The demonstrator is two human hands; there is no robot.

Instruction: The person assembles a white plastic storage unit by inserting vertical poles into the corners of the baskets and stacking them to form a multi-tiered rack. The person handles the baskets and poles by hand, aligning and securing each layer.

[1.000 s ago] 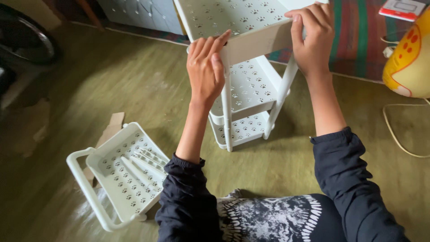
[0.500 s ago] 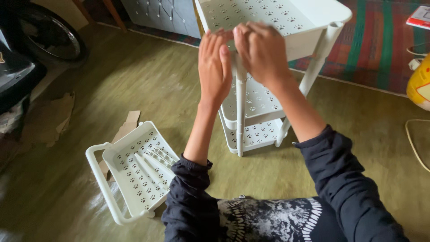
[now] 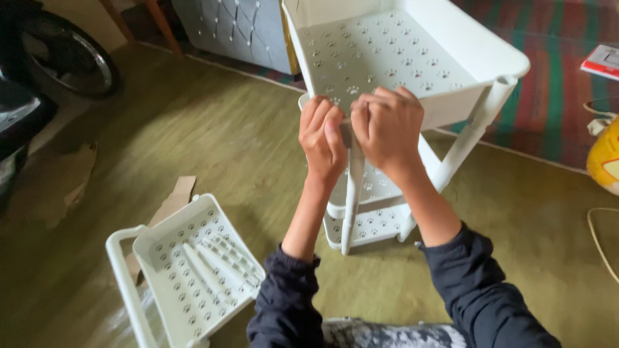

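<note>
You are pressing the near corner of the top tray (image 3: 412, 58) onto its post (image 3: 351, 200).

Your left hand (image 3: 322, 138) and right hand (image 3: 387, 129) are clamping their fingers together around that corner; next, you are likely needing firm, even downward pressure while the white rack (image 3: 380, 222) is standing on the floor.

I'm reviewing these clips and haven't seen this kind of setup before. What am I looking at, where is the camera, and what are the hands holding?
The camera sits on a person's head and looks down at their own two bare hands; there is no machine. The left hand and right hand grip the near corner of the top tray of a white plastic shelf rack, where a post meets it. The rack stands on an olive floor. Beside it lies a spare tray with a handle, holding loose white posts.
</note>
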